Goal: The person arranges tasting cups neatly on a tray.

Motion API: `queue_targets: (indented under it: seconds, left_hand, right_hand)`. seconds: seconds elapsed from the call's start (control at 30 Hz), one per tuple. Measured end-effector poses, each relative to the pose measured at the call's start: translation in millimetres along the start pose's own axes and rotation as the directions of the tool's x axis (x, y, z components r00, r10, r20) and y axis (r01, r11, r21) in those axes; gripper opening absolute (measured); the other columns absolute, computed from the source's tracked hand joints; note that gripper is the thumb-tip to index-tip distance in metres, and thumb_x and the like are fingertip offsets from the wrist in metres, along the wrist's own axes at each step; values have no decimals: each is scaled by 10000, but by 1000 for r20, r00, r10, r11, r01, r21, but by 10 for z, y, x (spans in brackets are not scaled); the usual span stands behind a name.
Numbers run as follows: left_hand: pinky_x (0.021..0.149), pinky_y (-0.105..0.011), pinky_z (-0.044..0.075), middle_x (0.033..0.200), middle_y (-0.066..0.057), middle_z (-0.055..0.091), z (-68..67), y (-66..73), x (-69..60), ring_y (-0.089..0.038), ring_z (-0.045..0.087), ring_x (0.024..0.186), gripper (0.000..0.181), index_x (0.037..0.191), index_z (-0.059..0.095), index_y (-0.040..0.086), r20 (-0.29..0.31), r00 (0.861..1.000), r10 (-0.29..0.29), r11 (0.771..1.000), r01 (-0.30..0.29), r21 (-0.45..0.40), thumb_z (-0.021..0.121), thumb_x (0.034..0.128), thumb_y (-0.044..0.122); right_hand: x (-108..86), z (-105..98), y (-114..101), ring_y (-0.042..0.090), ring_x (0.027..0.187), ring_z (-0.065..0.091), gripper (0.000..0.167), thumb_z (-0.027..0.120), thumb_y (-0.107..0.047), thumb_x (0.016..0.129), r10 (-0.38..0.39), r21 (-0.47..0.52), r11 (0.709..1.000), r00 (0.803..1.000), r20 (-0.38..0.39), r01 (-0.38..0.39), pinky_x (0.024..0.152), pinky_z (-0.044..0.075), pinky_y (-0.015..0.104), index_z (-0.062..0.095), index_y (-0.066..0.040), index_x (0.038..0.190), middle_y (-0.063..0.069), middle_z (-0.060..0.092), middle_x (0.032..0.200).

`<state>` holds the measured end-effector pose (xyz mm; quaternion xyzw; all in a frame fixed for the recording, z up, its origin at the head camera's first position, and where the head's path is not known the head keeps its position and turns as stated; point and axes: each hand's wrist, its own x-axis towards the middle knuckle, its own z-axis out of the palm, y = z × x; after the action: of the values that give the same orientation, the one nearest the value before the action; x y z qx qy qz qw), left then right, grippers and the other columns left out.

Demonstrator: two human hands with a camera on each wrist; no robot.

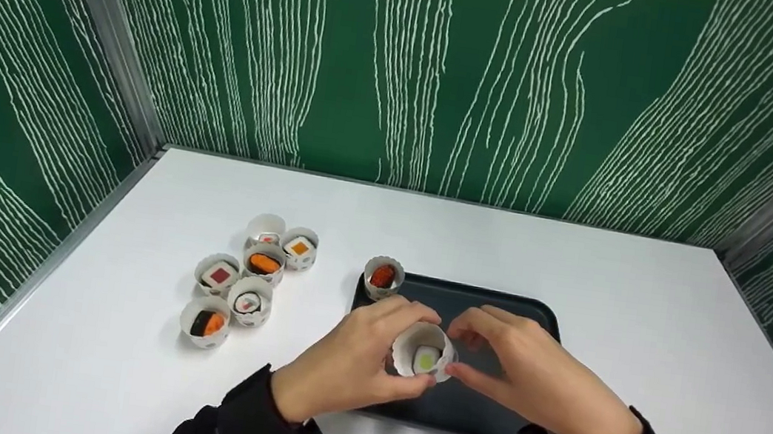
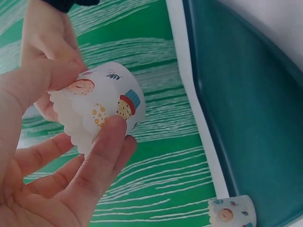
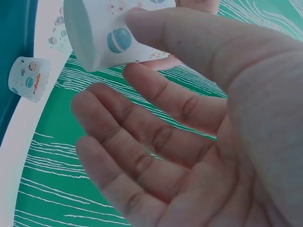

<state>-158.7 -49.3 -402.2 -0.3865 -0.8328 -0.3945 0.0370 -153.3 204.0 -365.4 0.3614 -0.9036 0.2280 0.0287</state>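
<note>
A white paper baking cup [image 2: 111, 94] with scalloped rim and printed sweets is held above the dark tray [image 1: 465, 410]. Inside lies a small sushi roll [image 1: 426, 359] with a green centre, visible in the head view. My left hand [image 1: 365, 352] grips the cup's side between thumb and fingers. On the cup's other side, my right hand [image 1: 524, 362] touches the wall with its thumb [image 3: 156, 26], while its other fingers are spread loosely below in the right wrist view. Another baking cup [image 1: 371, 287] with orange-red sushi [image 1: 383, 275] stands at the tray's far left corner.
Left of the tray, several baking cups [image 1: 204, 344] with different sushi pieces stand clustered on the white table [image 1: 92, 357]. Green panels [image 1: 343, 92] with white wavy lines rise behind the table and along both sides.
</note>
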Motion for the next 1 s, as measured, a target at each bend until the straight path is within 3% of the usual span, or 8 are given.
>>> queue_targets:
  seconds: [0.2,0.4,0.6,0.8,1.0]
  left_hand:
    - [865,-191,557,1320,-56,661,-8,-8,3,-153,649,1090,621,1435,598,97,18,1000,-4,1000,4,0,883,907,253]
    - [862,-155,579,1346,-89,605,1,-23,12,-191,643,1184,656,1458,576,94,27,1000,-5,1000,5,0,882,878,76]
    - [895,-164,588,1328,-98,581,12,-26,3,-201,652,1197,645,1470,565,101,-4,1000,-27,1000,27,-2,837,894,-2]
    - [873,-139,584,1338,-75,607,8,-23,10,-184,639,1231,655,1473,542,110,-46,999,-12,1000,12,-4,835,897,7]
    - [830,-164,602,1331,-66,629,-2,-25,31,-181,647,1241,645,1449,537,102,-87,996,-7,998,1,-66,815,884,-38]
  right_hand:
    - [6,-12,9,112,955,723,241,811,-179,971,-18,37,999,1000,-4,18,838,631,312,700,-151,1183,-57,735,1083]
    - [23,-15,33,94,979,736,309,819,-126,954,4,58,998,1000,14,-5,855,625,264,701,-134,1240,-60,740,1128]
    - [27,-7,44,87,973,739,324,815,-113,953,-8,54,999,1000,-2,9,843,628,264,699,-124,1256,-56,743,1126]
    - [33,-22,45,55,984,742,302,801,-109,966,-4,87,996,1000,-16,5,850,634,264,707,-130,1252,-73,755,1116]
    - [17,-55,51,43,984,751,351,801,-107,965,-12,96,995,999,-31,14,849,630,240,696,-143,1298,-73,753,1144]
